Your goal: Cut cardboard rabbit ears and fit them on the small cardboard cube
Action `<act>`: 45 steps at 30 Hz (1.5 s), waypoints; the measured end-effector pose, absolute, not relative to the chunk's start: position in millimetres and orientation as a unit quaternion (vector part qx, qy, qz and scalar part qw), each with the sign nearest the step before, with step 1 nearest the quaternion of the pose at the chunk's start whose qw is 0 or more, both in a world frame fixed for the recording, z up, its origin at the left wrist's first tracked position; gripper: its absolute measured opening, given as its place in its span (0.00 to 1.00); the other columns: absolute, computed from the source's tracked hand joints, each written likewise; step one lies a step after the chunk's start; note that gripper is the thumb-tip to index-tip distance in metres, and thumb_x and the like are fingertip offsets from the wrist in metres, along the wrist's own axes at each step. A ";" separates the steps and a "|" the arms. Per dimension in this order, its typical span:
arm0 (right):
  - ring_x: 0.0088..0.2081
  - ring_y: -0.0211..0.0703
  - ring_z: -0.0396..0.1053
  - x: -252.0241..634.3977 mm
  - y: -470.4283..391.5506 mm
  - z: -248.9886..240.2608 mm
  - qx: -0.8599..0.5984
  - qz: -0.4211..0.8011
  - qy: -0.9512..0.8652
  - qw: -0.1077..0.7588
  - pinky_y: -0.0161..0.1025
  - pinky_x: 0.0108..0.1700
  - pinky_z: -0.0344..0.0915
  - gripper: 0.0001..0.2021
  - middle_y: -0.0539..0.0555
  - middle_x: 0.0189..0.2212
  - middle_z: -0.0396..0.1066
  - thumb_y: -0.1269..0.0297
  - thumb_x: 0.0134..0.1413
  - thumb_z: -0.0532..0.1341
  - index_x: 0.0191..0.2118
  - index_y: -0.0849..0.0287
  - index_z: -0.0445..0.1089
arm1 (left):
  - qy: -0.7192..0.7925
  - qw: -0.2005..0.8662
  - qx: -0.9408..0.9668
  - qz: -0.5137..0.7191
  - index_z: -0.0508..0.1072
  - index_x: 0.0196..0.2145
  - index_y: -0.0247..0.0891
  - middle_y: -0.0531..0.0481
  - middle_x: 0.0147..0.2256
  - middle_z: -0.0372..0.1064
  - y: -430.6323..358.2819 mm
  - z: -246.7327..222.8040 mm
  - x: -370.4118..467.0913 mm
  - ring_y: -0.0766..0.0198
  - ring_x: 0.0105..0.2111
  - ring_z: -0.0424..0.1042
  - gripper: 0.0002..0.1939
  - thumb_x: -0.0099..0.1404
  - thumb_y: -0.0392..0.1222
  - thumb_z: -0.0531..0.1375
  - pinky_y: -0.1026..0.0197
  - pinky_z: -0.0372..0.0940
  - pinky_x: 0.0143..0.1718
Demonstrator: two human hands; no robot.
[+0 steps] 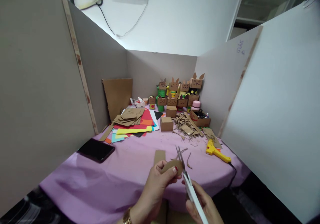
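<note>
My left hand point(160, 180) pinches a rounded piece of brown cardboard point(172, 165), thumb on top, above the table's front part. In my right hand point(200, 200) is a pair of scissors point(191, 187) with pale handles. Their blades point away from me, slightly parted, right beside the cardboard's right edge. Whether the blades touch it I cannot tell. A flat cardboard strip point(159, 156) lies on the cloth just beyond my left hand. Thin curved cardboard offcuts point(189, 160) lie around the blade tips.
Purple cloth point(130, 170) covers the table. A black phone-like slab point(96, 150) lies left; a yellow glue gun point(217, 151) lies right. Cardboard sheets point(130, 116), a small box point(166, 124), scraps point(186, 125) and several box-headed figures point(173, 84) stand farther back. Grey panels point(160, 67) enclose the table.
</note>
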State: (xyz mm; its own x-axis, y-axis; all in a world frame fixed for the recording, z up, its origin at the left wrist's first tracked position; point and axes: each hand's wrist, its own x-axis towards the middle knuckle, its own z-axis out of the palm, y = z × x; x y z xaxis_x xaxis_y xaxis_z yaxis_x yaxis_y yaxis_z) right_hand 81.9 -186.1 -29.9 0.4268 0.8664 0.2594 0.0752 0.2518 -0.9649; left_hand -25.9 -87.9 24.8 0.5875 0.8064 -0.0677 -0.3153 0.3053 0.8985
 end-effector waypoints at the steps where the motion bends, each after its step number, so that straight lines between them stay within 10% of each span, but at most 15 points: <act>1: 0.45 0.57 0.70 82.7 -186.6 -30.0 -0.536 0.302 -0.441 0.654 0.43 0.47 0.66 0.28 0.61 0.41 0.75 0.43 0.40 0.63 0.45 0.57 0.70 | 0.267 0.761 0.463 0.367 0.68 0.26 0.34 0.51 0.22 0.74 -87.2 24.9 -25.8 0.69 0.24 0.70 0.11 0.49 0.40 0.67 0.69 0.61 0.26; 45: 0.40 0.55 0.70 92.2 -201.1 -15.3 -0.541 0.372 -0.484 0.578 0.43 0.43 0.64 0.26 0.57 0.37 0.75 0.42 0.40 0.62 0.44 0.52 0.71 | 0.271 0.698 0.598 0.287 0.73 0.24 0.33 0.52 0.19 0.70 -72.4 34.6 -37.9 0.67 0.19 0.67 0.08 0.48 0.40 0.66 0.66 0.61 0.24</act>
State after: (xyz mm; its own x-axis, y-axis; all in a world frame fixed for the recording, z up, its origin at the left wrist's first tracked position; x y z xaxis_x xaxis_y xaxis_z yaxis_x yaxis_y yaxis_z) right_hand 92.2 -201.1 -15.3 0.2548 0.9543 0.1565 0.0928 0.1369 -0.9862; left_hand -37.9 -72.4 34.6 0.6887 0.7242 -0.0354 -0.0766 0.1213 0.9897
